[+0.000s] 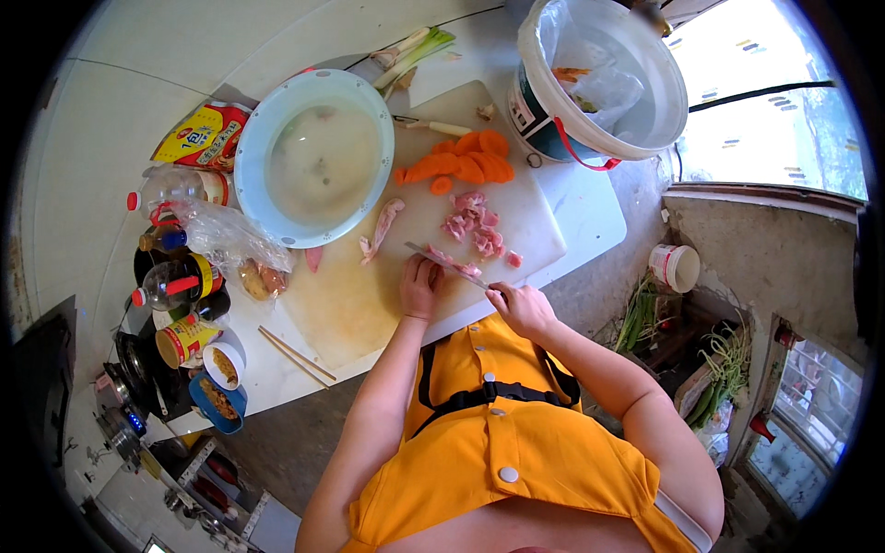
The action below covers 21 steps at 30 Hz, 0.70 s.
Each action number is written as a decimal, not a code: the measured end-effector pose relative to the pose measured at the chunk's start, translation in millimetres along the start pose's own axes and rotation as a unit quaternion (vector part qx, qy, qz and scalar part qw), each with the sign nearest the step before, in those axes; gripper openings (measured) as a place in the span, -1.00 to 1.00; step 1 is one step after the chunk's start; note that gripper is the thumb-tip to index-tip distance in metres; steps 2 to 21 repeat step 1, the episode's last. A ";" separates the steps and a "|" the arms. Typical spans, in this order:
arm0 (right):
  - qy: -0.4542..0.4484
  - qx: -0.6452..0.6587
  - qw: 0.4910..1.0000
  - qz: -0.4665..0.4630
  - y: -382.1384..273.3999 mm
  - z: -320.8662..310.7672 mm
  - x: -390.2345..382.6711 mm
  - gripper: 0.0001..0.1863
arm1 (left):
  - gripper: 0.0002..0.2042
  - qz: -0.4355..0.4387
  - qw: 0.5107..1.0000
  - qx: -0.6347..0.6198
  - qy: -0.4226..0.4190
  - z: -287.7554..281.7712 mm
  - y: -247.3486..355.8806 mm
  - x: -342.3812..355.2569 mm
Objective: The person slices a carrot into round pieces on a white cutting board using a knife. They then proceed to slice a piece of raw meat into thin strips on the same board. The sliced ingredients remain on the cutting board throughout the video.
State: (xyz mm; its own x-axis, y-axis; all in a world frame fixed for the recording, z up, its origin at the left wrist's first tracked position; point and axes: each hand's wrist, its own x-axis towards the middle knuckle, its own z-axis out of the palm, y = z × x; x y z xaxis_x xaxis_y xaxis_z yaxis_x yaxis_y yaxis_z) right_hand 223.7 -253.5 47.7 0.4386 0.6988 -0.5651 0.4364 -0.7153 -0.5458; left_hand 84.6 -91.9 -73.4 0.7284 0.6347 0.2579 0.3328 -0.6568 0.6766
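Observation:
My right hand (523, 311) is closed around the handle of a kitchen knife (452, 264), whose blade lies slantwise over the cutting board (350, 304). Beside the blade, the curled fingers of my left hand (421, 286) hold down a piece of raw meat, partly hidden by hand and knife. Cut pink meat pieces (474, 221) are heaped just beyond the blade. A longer uncut meat strip (382, 229) rests farther left. Sliced carrot (461, 164) is piled toward the back of the board, near a pale scallion stalk (438, 127).
A light blue basin (244, 175) of cloudy water stands left of the board. At the back right is a white bucket (682, 101) with a plastic bag inside. Bottles (169, 284), bowls (221, 410) and chopsticks (297, 354) sit at left. Leeks (419, 55) lie behind.

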 end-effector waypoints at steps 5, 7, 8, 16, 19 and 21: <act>-0.006 0.004 1.000 0.007 -0.6 -0.4 0.1 -0.53 | -0.78 -0.002 1.000 -0.002 -0.003 0.3 -1.0 -1.0; -0.006 0.004 1.000 0.007 -0.6 -0.4 0.1 -0.53 | -0.78 -0.002 1.000 -0.002 -0.003 0.3 -1.0 -1.0; -0.006 0.004 1.000 0.007 -0.6 -0.4 0.1 -0.53 | -0.78 -0.002 1.000 -0.002 -0.003 0.3 -1.0 -1.0; -0.006 0.004 1.000 0.007 -0.6 -0.4 0.1 -0.53 | -0.78 -0.002 1.000 -0.002 -0.003 0.3 -1.0 -1.0; -0.006 0.004 1.000 0.007 -0.6 -0.4 0.1 -0.53 | -0.78 -0.002 1.000 -0.002 -0.003 0.3 -1.0 -1.0; -0.006 0.004 1.000 0.007 -0.6 -0.4 0.1 -0.53 | -0.78 -0.002 1.000 -0.002 -0.003 0.3 -1.0 -1.0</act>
